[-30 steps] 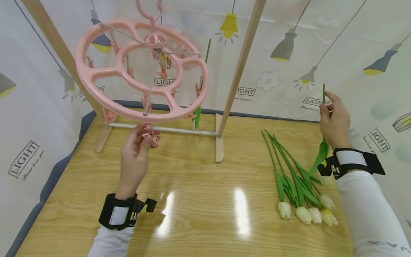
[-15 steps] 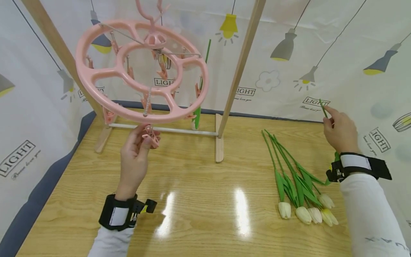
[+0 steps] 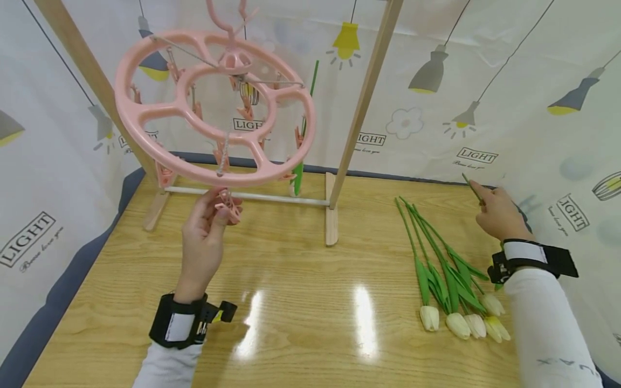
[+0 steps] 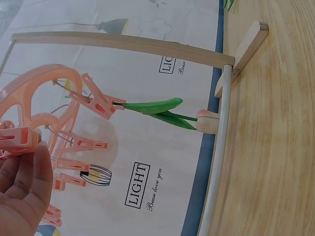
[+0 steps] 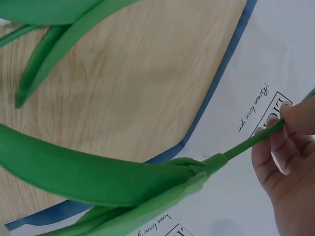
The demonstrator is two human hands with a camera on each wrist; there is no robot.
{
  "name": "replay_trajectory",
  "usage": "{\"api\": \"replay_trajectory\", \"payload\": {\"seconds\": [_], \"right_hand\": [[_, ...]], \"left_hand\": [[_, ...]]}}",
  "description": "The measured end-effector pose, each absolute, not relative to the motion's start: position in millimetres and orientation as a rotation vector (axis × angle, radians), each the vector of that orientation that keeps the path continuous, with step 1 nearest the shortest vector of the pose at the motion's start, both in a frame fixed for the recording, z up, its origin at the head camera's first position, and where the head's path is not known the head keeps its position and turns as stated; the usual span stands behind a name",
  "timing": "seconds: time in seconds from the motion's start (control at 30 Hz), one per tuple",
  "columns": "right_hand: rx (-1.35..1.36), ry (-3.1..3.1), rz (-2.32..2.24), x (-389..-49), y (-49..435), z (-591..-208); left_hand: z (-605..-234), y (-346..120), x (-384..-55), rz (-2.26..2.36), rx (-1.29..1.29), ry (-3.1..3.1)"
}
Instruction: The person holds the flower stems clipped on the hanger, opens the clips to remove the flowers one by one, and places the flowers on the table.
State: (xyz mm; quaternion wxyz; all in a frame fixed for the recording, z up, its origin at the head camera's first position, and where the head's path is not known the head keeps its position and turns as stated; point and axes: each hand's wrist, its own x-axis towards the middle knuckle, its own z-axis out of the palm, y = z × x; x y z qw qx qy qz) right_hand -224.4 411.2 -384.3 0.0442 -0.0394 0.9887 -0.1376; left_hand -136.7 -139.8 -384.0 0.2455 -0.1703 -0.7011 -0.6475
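My left hand [image 3: 204, 231] pinches a pink clothespin [image 3: 229, 206] below the near rim of the round pink hanger [image 3: 194, 171]. On the right, my right hand [image 3: 499, 213] pinches the green stem of an artificial tulip [image 5: 246, 143]; its long leaves fill the lower left of the right wrist view, and its bloom is mostly out of sight. Several white tulips [image 3: 448, 280] lie in a bunch on the table, left of that hand. One tulip [image 4: 165, 105] hangs bloom down from another clothespin [image 4: 101, 102] on the hanger's right side.
A wooden stand [image 3: 366, 102] frames the hanger, with a white crossbar [image 3: 271, 197] low between its feet. Several more clothespins dangle from the hanger. The wooden tabletop [image 3: 310, 296] ends at a patterned backdrop [image 3: 412, 70].
My right hand has come down toward the table with the tulip, its stem tilting from upright to leaning left. The left hand keeps its grip on the clothespin in the same place.
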Motion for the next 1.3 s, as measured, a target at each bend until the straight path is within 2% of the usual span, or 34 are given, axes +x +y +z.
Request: {"api": "replay_trajectory", "payload": {"seconds": [0.33, 0.77, 1.3], "right_hand": [[-0.300, 2.944, -0.249, -223.0, 401.3, -410.0], [-0.276, 3.168, -0.171, -215.9, 388.2, -439.4], [-0.189, 3.043, -0.104, -213.9, 379.7, -463.1]], "left_hand": [[-384.0, -140.6, -135.8, -1.763, -0.451, -1.922], [-383.6, -140.9, -134.8, -1.776, -0.458, -1.916], [-382.7, -141.2, -133.0, -1.775, -0.444, -1.921]]}}
